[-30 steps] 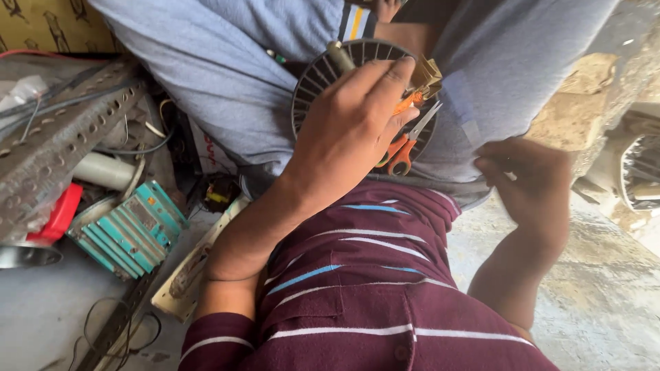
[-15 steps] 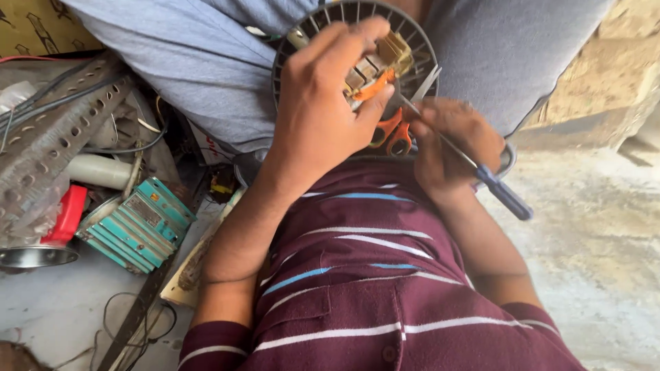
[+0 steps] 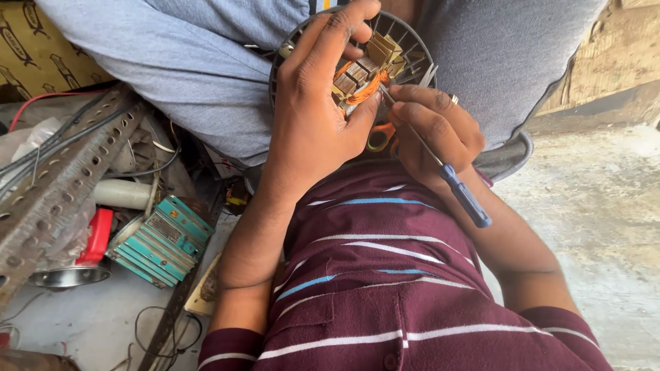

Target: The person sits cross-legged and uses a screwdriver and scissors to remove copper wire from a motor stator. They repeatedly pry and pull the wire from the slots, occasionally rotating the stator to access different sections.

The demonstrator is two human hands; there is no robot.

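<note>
My left hand (image 3: 313,113) grips a round dark fan-motor housing (image 3: 412,48) that rests against grey trousers in my lap. Inside it show yellowish stator blocks and orange copper winding (image 3: 368,86). My right hand (image 3: 436,134) holds a thin screwdriver with a blue handle (image 3: 464,196), its metal tip pointing up into the winding beside my left thumb. Orange-handled scissors (image 3: 380,137) lie partly hidden under both hands.
At the left lie a perforated metal angle bar (image 3: 65,175), a teal finned part (image 3: 161,240), a white tube (image 3: 124,194), a red-handled item (image 3: 96,237), a metal bowl (image 3: 65,276) and loose wires. A bare concrete floor (image 3: 598,220) spreads to the right.
My right hand has come in from the right with the screwdriver and set its tip into the winding. The view has moved closer to the motor; my left hand keeps its grip.
</note>
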